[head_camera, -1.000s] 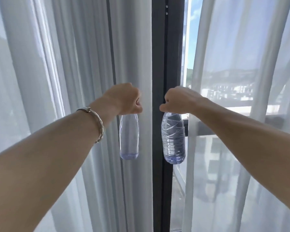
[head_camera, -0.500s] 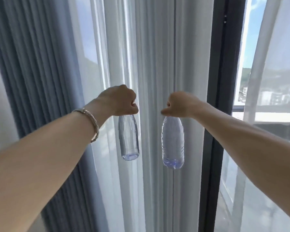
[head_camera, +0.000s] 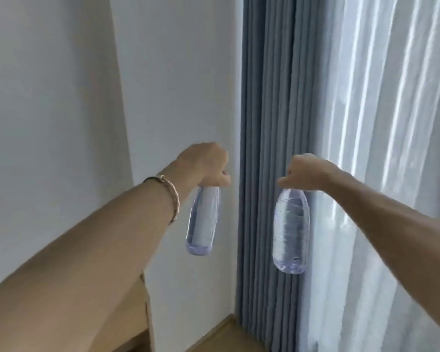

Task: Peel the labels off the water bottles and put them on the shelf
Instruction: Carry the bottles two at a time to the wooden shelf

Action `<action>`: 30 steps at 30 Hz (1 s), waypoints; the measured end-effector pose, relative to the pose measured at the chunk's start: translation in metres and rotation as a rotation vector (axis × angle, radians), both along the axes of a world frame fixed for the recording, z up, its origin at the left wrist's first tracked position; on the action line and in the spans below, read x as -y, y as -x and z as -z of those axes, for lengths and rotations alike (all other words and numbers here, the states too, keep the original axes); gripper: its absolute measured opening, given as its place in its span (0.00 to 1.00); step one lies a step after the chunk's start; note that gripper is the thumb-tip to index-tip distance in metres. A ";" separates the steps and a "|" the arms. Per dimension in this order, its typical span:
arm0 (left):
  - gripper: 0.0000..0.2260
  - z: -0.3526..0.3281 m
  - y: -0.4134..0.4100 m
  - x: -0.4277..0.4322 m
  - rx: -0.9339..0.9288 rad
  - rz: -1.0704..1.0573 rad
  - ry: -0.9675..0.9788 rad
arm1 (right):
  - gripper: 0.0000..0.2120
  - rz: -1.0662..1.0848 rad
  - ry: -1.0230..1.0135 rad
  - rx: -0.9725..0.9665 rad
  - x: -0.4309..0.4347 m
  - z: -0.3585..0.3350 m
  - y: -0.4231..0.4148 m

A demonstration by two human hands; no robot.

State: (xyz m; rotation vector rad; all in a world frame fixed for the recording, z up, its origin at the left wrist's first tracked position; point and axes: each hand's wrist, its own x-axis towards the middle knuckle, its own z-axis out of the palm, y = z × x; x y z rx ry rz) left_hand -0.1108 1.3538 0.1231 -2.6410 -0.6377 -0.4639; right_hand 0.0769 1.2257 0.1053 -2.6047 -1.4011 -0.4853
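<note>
**Two bare bottles in hand, shelf still to reach**

The left hand (head_camera: 206, 165) is curled tight round the neck of a smooth bottle (head_camera: 202, 222), which hangs below the fist. The right hand (head_camera: 305, 172) grips a ribbed bottle (head_camera: 291, 229) by its top in the same way. Both bottles show clear plastic with no label visible, so the peeling looks done. They hang apart in mid-air before a white wall (head_camera: 175, 72) and a grey curtain (head_camera: 267, 97). Placing remains: no shelf is plainly in view, though a wooden panel (head_camera: 140, 313) at near left may belong to one.
</note>
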 end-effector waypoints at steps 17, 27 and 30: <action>0.13 0.025 0.332 -0.164 0.014 -0.867 0.028 | 0.18 -0.860 0.024 -0.057 -0.333 0.032 0.306; 0.13 0.054 0.396 -0.235 0.083 -1.162 0.063 | 0.14 -1.166 0.096 -0.035 -0.454 0.050 0.402; 0.14 0.064 0.408 -0.245 0.047 -1.232 0.084 | 0.16 -1.219 0.129 -0.049 -0.477 0.067 0.422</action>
